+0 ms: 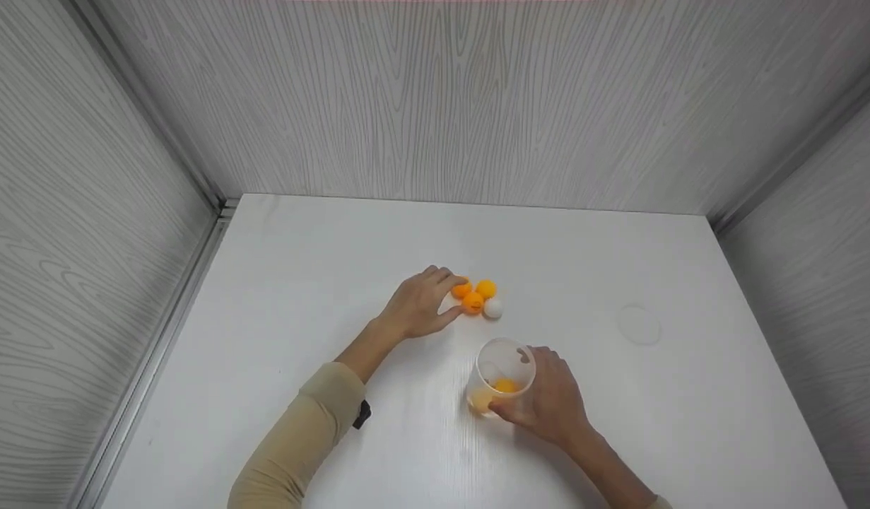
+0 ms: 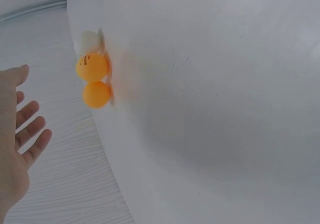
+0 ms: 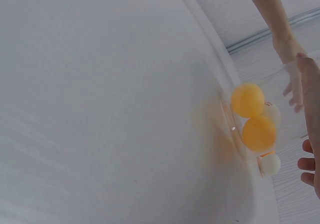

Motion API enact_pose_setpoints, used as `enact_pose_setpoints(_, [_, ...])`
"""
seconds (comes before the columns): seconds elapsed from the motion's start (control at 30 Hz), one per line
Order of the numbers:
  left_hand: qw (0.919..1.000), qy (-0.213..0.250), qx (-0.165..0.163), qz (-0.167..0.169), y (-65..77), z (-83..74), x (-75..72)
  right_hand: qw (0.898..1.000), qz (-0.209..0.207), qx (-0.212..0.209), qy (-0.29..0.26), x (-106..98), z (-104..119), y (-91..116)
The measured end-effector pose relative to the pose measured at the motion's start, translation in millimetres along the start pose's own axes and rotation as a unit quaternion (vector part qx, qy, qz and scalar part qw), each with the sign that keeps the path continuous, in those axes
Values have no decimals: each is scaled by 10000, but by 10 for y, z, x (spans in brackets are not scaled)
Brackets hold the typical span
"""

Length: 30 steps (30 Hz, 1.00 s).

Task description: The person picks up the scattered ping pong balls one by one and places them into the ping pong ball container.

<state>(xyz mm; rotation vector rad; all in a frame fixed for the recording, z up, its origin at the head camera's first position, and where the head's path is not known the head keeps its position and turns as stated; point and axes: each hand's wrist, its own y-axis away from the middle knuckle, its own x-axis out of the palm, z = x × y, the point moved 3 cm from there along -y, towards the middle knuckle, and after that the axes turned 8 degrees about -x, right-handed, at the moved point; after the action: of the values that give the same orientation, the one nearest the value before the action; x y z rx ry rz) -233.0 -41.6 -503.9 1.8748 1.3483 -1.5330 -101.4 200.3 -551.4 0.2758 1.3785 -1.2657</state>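
My left hand (image 1: 420,300) reaches over a small cluster of table tennis balls, thumb and fingers spread apart. Its forefinger overlaps the left orange ball (image 1: 461,288) in the head view; its thumb tip is right at the printed orange ball (image 1: 473,303). Another orange ball (image 1: 486,289) and a white ball (image 1: 493,308) lie just to the right. Closer to me, my right hand (image 1: 553,396) grips a clear plastic cup (image 1: 505,353) from its right side. Two orange balls (image 3: 259,133) and a whitish ball (image 3: 272,111) are inside the cup.
A white tabletop (image 1: 689,396) lies under everything. Grey wood-grain panels (image 1: 435,99) enclose it at the back and both sides. A faint ring mark (image 1: 639,325) shows on the table at right. A dark object (image 1: 362,414) sits at the left sleeve's cuff.
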Motion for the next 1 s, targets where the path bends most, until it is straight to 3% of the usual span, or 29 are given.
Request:
enact_pose_setpoints(0.37, [9999,-63,-101,67,-30,67,97,9999,46,28,100,-1,7,8])
enact_pose_setpoints(0.63, [9986,158,-339,370,-52,126,150,10000,19,33,36,-1,10,3])
enact_pose_setpoints(1.0, [9954,104,-669,677,-101,185,296,9998,100,164,-21,-10,17,-5])
